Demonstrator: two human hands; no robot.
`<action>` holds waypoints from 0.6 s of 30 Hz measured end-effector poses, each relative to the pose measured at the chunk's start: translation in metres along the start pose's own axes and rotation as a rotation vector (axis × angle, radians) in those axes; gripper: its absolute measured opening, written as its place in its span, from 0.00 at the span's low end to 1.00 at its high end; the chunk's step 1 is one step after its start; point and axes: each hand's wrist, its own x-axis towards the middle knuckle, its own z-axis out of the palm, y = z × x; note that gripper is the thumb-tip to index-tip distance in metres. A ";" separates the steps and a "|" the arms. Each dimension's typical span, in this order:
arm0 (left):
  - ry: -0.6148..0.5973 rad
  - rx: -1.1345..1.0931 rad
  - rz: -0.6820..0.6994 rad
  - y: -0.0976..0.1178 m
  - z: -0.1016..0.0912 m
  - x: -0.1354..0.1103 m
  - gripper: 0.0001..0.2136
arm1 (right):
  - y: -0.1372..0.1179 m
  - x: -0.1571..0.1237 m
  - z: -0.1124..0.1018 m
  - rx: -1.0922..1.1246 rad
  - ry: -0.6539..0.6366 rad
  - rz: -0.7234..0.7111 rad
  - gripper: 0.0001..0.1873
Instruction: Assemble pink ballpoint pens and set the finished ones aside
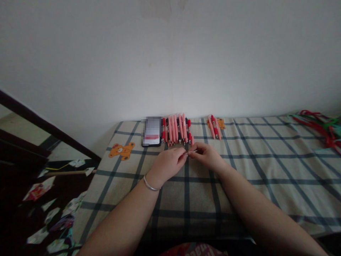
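My left hand [170, 161], with a silver bangle at its wrist, is closed in a pinch. Facing it, my right hand [206, 155] also pinches with thumb and forefinger. Between the fingertips of both shows a thin pale stick-like piece [192, 152], too small to tell its kind. Just beyond the hands lies a row of pink and red click pens [176, 129], tips towards me, some stacked on others. A smaller group of pink and red pens [214, 128] rests further right.
A phone [151, 131] lies left of the pens, its screen partly blurred. The checked cloth [255, 167] covers the table, which meets a white wall [170, 64]. Red and green ribbons [319, 128] are heaped at the far right. Scraps [39, 188] litter the floor at left.
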 end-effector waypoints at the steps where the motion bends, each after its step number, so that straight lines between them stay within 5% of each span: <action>1: 0.002 0.001 0.001 0.000 0.000 0.000 0.11 | 0.000 0.000 0.000 -0.015 -0.008 0.000 0.12; 9: 0.040 0.003 -0.021 -0.003 0.000 0.000 0.11 | -0.007 -0.001 -0.005 -0.194 -0.030 -0.055 0.12; 18: 0.081 -0.037 -0.112 -0.007 0.000 0.001 0.11 | -0.006 0.002 -0.014 -0.666 0.165 -0.158 0.10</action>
